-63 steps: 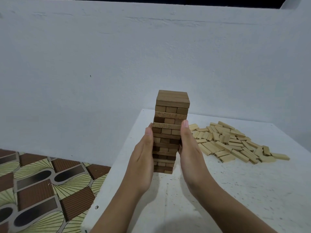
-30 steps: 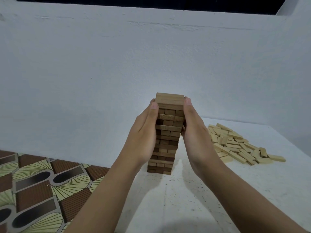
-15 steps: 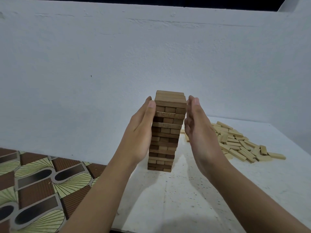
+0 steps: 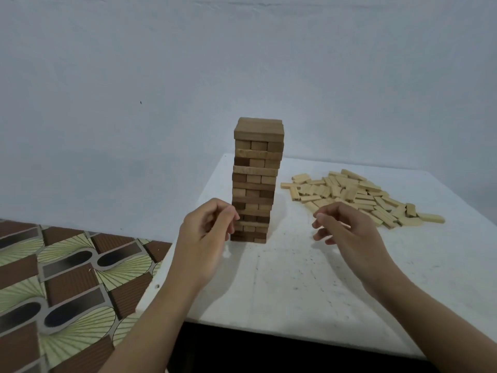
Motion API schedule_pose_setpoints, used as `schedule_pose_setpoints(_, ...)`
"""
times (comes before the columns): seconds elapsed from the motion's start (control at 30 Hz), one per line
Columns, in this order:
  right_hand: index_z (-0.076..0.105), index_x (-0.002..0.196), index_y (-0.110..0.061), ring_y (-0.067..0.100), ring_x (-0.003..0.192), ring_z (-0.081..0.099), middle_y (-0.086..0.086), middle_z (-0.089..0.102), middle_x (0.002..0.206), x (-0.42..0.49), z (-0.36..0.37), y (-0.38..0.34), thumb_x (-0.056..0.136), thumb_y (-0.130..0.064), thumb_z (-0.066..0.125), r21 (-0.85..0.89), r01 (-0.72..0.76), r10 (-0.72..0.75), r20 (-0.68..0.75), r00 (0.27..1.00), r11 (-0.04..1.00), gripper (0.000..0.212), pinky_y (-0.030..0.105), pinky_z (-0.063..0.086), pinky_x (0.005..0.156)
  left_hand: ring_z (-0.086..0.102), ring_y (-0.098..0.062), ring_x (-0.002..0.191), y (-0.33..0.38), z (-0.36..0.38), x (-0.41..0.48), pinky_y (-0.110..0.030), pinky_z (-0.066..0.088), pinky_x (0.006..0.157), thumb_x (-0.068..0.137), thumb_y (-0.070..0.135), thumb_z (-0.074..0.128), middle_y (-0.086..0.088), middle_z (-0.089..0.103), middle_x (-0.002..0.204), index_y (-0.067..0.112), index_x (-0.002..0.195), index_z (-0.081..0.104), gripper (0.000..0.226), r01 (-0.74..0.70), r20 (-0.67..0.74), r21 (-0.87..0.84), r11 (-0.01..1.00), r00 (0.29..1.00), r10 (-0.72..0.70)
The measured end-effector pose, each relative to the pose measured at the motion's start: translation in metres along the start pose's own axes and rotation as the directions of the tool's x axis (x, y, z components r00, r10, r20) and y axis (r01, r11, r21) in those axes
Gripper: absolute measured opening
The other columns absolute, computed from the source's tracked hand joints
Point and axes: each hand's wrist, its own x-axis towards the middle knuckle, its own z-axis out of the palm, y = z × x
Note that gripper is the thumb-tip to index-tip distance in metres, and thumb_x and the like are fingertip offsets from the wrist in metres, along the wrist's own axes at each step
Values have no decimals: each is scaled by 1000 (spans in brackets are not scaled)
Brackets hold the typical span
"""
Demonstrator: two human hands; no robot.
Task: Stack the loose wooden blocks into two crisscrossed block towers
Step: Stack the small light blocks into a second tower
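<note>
Head: left hand (image 4: 207, 238) overlaps tower (image 4: 256, 168); pile (image 4: 357, 195) (loose) right.

Left hand (image 4: 207, 232) hides the lower left edge of the tall brown crisscrossed wooden block tower (image 4: 255, 179). Right hand (image 4: 347, 232), fingertips blurred, overlaps the pale loose wooden block pile (image 4: 357, 195). Both forearms are cut off at the bottom.

Tower (image 4: 256, 179) between left hand (image 4: 207, 235), right hand (image 4: 347, 232)

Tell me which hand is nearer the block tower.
Left. The left hand sits beside the lower left edge of the block tower, fingers curled, holding nothing; the right hand hangs apart to its right, before the loose blocks.
</note>
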Motion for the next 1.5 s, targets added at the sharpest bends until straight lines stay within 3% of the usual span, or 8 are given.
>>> schedule_pose_setpoints(0.17, 69, 82, -26, 6, 79, 66, -15, 70, 83, -3, -22, 26, 94, -24, 64, -258, 73, -58, 63, 996, 963, 13, 24, 48, 72, 61, -19, 75, 7, 27, -27, -36, 51, 72, 100, 29, 58, 2, 65, 76, 23, 86, 69, 19, 20, 268, 41, 999, 963, -30)
schedule_pose_setpoints(0.27, 64, 100, -32, 8, 106, 55, -17, 63, 107, 2, -39, 48, 95, -35, 59, -539, 214, -167, 135, 977, 814, 8, 25, 40, 86, 64, -7, 92, 13, 56, -33, -32, 55, 85, 99, 34, 59, 13, 69, 93, 31, 97, 70, 12, -27, 437, 177, 984, 898, -54)
schedule_pose_setpoints(0.37, 57, 130, -29, 14, 133, 37, -12, 52, 136, 10, -60, 65, 99, -52, 39, -694, 292, -167, 243, 956, 658, 43, 32, 33, 107, 47, 6, 122, 10, 88, -22, -26, 43, 106, 104, 42, 49, 23, 55, 131, 34, 133, 58, 31, -165, 541, 391, 905, 837, -81)
schedule_pose_setpoints(0.43, 46, 144, -32, 14, 147, 23, -10, 40, 154, 19, -72, 76, 97, -63, 19, -736, 313, -102, 317, 943, 601, 62, 37, 25, 120, 24, -3, 145, 6, 110, -10, -32, 25, 122, 107, 47, 37, 14, 32, 158, 30, 154, 36, 50, -291, 601, 525, 800, 793, -105)
schedule_pose_setpoints(0.63, 3, 159, -41, 11, 154, -15, -10, -9, 168, 40, -89, 92, 97, -66, 0, -780, 360, 75, 458, 886, 512, 68, 45, 1, 127, -17, -25, 155, -20, 161, 30, -43, -4, 127, 104, 62, 9, -7, -15, 169, 15, 161, -8, 76, -409, 580, 782, 471, 754, -309)
schedule_pose_setpoints(0.87, -2, 160, -38, 13, 155, -13, -7, -9, 169, 59, -91, 95, 104, -60, 9, -796, 393, 73, 475, 877, 460, 62, 44, -1, 127, -14, -28, 156, -23, 177, 51, -47, -3, 127, 101, 67, 7, -8, -13, 169, 14, 161, -9, 82, -396, 550, 814, 425, 761, -344)
schedule_pose_setpoints(1.27, 30, 157, -33, 13, 155, -12, -4, 7, 169, 72, -97, 101, 106, -53, 22, -729, 409, -60, 454, 889, 550, 55, 49, -1, 126, 34, -22, 141, -8, 185, 64, -40, 28, 118, 103, 57, 30, -1, 44, 152, 19, 149, 35, 60, -486, 553, 791, 371, 828, -95)
schedule_pose_setpoints(1.5, 71, 120, -29, 15, 130, 33, -8, 52, 126, 66, -101, 91, 97, -51, 24, -713, 427, -233, 359, 904, 557, 57, 45, 33, 108, 34, -15, 141, -3, 168, 42, -34, 33, 112, 105, 50, 34, 5, 40, 153, 22, 148, 41, 52, -493, 569, 742, 455, 821, -38)
